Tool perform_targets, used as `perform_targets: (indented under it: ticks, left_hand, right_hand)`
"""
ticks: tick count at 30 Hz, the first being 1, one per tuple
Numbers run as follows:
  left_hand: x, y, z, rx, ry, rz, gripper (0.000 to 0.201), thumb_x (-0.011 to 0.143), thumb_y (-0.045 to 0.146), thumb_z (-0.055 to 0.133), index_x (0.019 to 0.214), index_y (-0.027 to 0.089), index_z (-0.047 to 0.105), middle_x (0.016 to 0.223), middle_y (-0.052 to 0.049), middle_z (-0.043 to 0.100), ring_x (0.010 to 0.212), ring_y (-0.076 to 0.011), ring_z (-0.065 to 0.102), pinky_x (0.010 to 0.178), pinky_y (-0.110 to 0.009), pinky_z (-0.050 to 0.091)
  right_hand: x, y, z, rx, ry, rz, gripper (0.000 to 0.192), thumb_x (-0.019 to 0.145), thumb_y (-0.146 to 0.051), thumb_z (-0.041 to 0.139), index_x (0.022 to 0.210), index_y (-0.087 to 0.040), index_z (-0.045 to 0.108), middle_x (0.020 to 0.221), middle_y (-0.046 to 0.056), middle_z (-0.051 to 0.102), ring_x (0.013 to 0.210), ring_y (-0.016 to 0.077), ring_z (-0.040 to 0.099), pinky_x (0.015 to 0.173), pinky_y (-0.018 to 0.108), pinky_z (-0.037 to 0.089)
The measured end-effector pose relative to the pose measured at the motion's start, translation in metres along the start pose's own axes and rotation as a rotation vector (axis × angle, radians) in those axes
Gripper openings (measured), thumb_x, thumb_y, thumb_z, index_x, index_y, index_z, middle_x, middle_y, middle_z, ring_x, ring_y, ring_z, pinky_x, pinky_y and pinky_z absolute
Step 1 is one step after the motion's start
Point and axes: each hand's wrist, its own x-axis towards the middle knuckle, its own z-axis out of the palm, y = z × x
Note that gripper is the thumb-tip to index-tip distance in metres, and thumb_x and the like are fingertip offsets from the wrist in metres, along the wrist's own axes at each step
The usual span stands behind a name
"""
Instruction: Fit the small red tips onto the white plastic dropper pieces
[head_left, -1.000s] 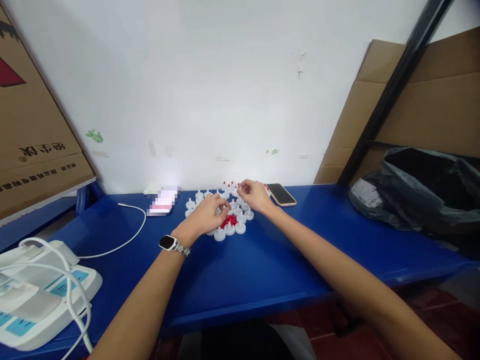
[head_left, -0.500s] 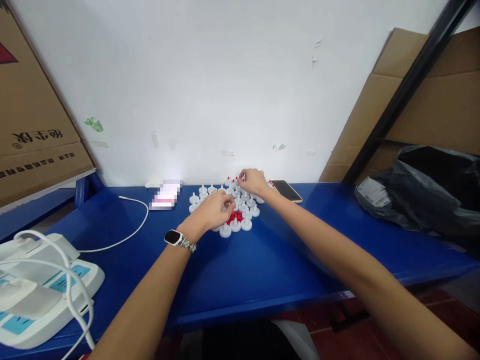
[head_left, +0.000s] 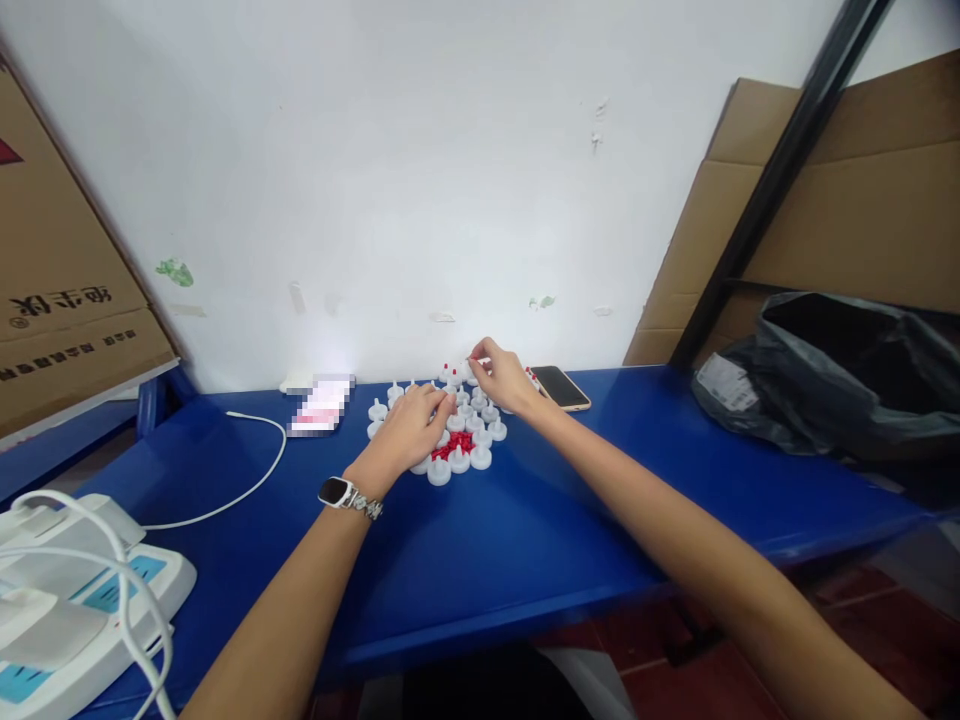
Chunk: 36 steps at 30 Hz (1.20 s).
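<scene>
Several white nozzle caps (head_left: 481,457), each with a narrow spout, stand in a cluster on the blue table. Small red tips (head_left: 454,446) lie heaped among them, and some caps at the back wear red tips on their spouts. Over the cluster's left part rests my left hand (head_left: 411,427), thumb and forefinger closed together; what they hold, if anything, is hidden. My right hand (head_left: 501,382) is above the back of the cluster, its thumb and forefinger pinched on a small red tip.
Right of the caps lies a phone (head_left: 561,388). A blurred-out item (head_left: 321,405) and a white cable (head_left: 262,470) are at left, with a power strip (head_left: 161,590) nearer me. At right sits a dark plastic bag (head_left: 795,380). Behind the table stands a white wall (head_left: 420,200).
The view has shifted slightly, so most things sit further left. My right hand stays at the back of the caps with its pinch turned a little; my left hand stays over the cluster.
</scene>
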Motion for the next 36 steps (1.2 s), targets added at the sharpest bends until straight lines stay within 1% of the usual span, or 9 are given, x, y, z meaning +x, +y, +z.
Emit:
perform_targets:
  ticks: [2,6,12,18,22,24,26,30,36]
  left_hand:
    - [0.0,0.002,-0.001,-0.004,0.028,-0.008,0.049,0.103,0.045,0.025,0.083,0.02,0.062,0.083,-0.006,0.058,0.087,-0.0231,0.054,0.083,-0.039,0.042]
    - [0.001,0.006,0.001,-0.012,0.049,-0.008,0.045,0.102,0.046,0.028,0.079,0.02,0.055,0.082,-0.005,0.057,0.085,-0.022,0.054,0.078,-0.037,0.042]
    - [-0.003,0.014,0.003,0.02,0.032,0.002,0.037,0.102,0.045,0.031,0.084,0.02,0.051,0.082,-0.004,0.058,0.08,-0.0215,0.053,0.071,-0.034,0.04]
    - [0.0,0.019,0.012,0.105,0.041,0.13,0.034,0.104,0.031,0.023,0.087,0.02,0.05,0.08,-0.004,0.058,0.076,-0.0211,0.051,0.076,-0.036,0.039]
    - [0.002,0.021,0.004,-0.028,0.106,0.01,0.036,0.104,0.035,0.023,0.079,0.021,0.044,0.071,-0.001,0.053,0.068,-0.0187,0.049,0.068,-0.033,0.037]
    - [0.002,0.018,-0.006,-0.083,0.181,-0.116,0.038,0.104,0.039,0.023,0.077,0.021,0.042,0.068,0.0,0.049,0.064,-0.0177,0.048,0.063,-0.032,0.036]
    - [0.001,0.012,-0.013,-0.058,0.205,-0.173,0.04,0.103,0.043,0.024,0.076,0.022,0.044,0.065,0.0,0.047,0.064,-0.0186,0.047,0.062,-0.032,0.035]
    - [0.0,0.001,-0.007,-0.01,-0.019,0.015,0.039,0.1,0.041,0.032,0.08,0.02,0.058,0.077,-0.004,0.057,0.08,-0.0216,0.052,0.079,-0.037,0.04]
    - [-0.001,0.001,0.01,0.05,-0.157,0.008,0.037,0.097,0.035,0.035,0.1,0.022,0.069,0.093,-0.009,0.057,0.094,-0.0262,0.053,0.089,-0.043,0.042]
  right_hand:
    - [-0.019,-0.008,-0.007,0.158,0.0,-0.016,0.02,0.095,-0.032,0.043,0.108,-0.02,0.053,0.097,0.003,0.066,0.069,0.0138,0.06,0.067,0.027,0.044]
    - [-0.046,-0.023,-0.01,0.313,-0.036,-0.004,0.016,0.085,-0.028,0.056,0.098,-0.02,0.057,0.096,0.003,0.066,0.065,0.0118,0.056,0.062,0.026,0.044]
    - [-0.058,-0.036,-0.008,0.343,-0.018,-0.056,0.017,0.079,-0.02,0.058,0.096,-0.019,0.061,0.084,0.0,0.064,0.068,0.0124,0.054,0.068,0.027,0.045]
    - [-0.063,-0.041,-0.01,0.3,0.007,-0.104,0.017,0.079,-0.019,0.058,0.097,-0.019,0.058,0.081,-0.001,0.061,0.072,0.0137,0.056,0.072,0.028,0.046]
    - [-0.059,-0.031,-0.018,0.188,0.075,-0.172,0.013,0.083,-0.017,0.054,0.094,-0.019,0.061,0.091,0.004,0.062,0.082,0.0167,0.058,0.079,0.031,0.046]
    - [-0.057,-0.02,-0.024,0.135,0.162,-0.123,0.012,0.083,-0.017,0.054,0.091,-0.019,0.063,0.097,0.006,0.063,0.086,0.0182,0.059,0.082,0.033,0.046]
    - [-0.055,-0.009,-0.028,0.122,0.241,-0.032,0.011,0.082,-0.019,0.057,0.09,-0.019,0.065,0.096,0.006,0.064,0.081,0.0177,0.059,0.081,0.033,0.047]
    - [-0.056,0.0,-0.028,0.188,0.202,0.069,0.013,0.083,-0.027,0.058,0.092,-0.02,0.066,0.088,0.002,0.067,0.076,0.0168,0.061,0.078,0.032,0.049]
    - [-0.035,0.006,-0.013,0.051,0.19,0.094,0.016,0.08,-0.029,0.062,0.09,-0.02,0.07,0.097,0.006,0.065,0.09,0.0189,0.061,0.084,0.032,0.047]
